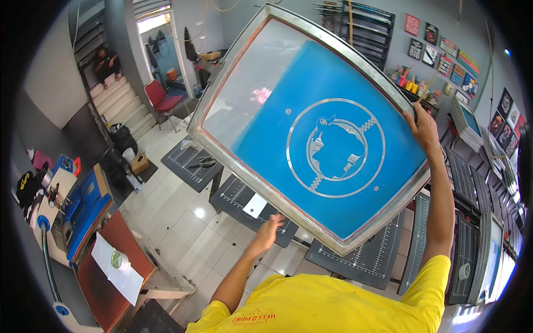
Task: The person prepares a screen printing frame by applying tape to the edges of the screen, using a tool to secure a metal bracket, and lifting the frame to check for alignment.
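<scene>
A large screen-printing frame with a metal border is held up, tilted, in front of me. Blue emulsion covers most of its mesh, with a pale ring-shaped stencil in it; one end of the mesh is bare and see-through. My right hand is closed around the frame's right edge. Below the lower left edge, my left hand has its fingers stretched out and holds nothing, apparently just clear of the frame. Beyond that hand, a white sheet lies on a dark printing board with ruled markings.
More marked boards stand around me. At left are a brown table with paper and a cup, and a blue machine. A red chair stands farther back; a person sits on the stairs. Stacked frames are at right.
</scene>
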`<action>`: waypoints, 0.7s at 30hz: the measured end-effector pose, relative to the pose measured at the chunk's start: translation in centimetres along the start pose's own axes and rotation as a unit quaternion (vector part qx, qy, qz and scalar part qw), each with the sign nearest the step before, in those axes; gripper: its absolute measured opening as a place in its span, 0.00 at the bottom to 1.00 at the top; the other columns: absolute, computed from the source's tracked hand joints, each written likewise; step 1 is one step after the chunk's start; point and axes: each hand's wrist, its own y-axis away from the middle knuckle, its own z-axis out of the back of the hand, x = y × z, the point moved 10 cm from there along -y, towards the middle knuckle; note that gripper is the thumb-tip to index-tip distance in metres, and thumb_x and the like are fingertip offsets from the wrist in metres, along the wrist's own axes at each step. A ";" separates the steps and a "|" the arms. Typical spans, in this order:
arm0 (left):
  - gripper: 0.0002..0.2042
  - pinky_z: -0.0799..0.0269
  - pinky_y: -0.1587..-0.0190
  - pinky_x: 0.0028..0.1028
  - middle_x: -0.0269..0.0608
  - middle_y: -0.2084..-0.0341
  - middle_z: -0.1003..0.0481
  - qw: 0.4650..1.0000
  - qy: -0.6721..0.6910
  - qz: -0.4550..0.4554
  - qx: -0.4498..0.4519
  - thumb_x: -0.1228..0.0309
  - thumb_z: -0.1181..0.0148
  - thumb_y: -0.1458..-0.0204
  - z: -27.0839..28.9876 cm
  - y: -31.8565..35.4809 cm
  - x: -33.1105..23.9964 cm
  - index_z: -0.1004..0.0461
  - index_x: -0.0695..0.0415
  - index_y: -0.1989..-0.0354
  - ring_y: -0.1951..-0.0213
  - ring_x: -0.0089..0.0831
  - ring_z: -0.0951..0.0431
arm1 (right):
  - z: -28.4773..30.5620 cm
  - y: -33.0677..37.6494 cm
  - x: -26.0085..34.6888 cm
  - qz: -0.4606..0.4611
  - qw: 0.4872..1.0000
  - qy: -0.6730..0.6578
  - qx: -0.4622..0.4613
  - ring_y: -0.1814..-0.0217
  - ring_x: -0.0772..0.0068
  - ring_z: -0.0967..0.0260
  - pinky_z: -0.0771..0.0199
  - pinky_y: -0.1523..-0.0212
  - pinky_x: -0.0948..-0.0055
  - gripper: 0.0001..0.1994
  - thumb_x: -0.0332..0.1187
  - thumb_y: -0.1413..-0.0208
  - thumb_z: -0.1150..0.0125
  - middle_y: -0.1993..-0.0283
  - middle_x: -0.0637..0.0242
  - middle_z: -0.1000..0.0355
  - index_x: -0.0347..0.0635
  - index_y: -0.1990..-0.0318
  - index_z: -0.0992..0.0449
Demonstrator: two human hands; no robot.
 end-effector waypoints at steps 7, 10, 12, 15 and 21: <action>0.26 0.42 0.38 0.32 0.51 0.44 0.34 0.953 0.160 -0.088 -0.244 0.57 0.64 0.32 5.7 0.2 0.7 0.43 0.69 0.38 0.42 0.35 0.34 | -7.2 1.3 3.3 -0.085 0.991 -0.101 0.004 0.65 0.43 0.27 0.30 0.64 0.56 0.24 0.52 0.43 0.42 0.68 0.46 0.26 0.37 0.56 0.27; 0.22 0.39 0.43 0.31 0.46 0.51 0.31 0.923 0.130 -0.080 -0.353 0.60 0.63 0.32 11.5 2.6 0.2 0.38 0.69 0.44 0.48 0.32 0.32 | -11.7 3.7 6.3 -0.155 0.971 -0.176 0.050 0.67 0.51 0.25 0.29 0.64 0.59 0.26 0.53 0.45 0.40 0.69 0.46 0.25 0.33 0.58 0.25; 0.19 0.36 0.48 0.31 0.43 0.58 0.29 0.901 0.109 -0.072 -0.415 0.62 0.62 0.33 14.5 4.0 0.3 0.34 0.69 0.50 0.55 0.30 0.31 | -14.6 5.8 7.4 -0.143 0.962 -0.227 0.053 0.67 0.54 0.24 0.28 0.63 0.61 0.26 0.53 0.45 0.39 0.68 0.46 0.25 0.33 0.57 0.25; 0.18 0.34 0.54 0.29 0.39 0.66 0.29 0.876 0.058 -0.066 -0.473 0.64 0.61 0.34 19.3 5.8 1.1 0.30 0.69 0.57 0.61 0.27 0.31 | -21.0 10.1 8.7 -0.186 0.934 -0.289 0.095 0.61 0.50 0.26 0.30 0.57 0.59 0.22 0.47 0.39 0.47 0.64 0.43 0.25 0.32 0.57 0.25; 0.20 0.34 0.63 0.27 0.36 0.76 0.26 0.858 -0.019 -0.047 -0.511 0.64 0.58 0.35 26.2 8.9 1.0 0.24 0.71 0.62 0.71 0.23 0.31 | -26.1 20.0 12.4 -0.284 0.859 -0.402 0.144 0.56 0.60 0.28 0.32 0.52 0.66 0.19 0.39 0.36 0.53 0.60 0.48 0.25 0.29 0.53 0.26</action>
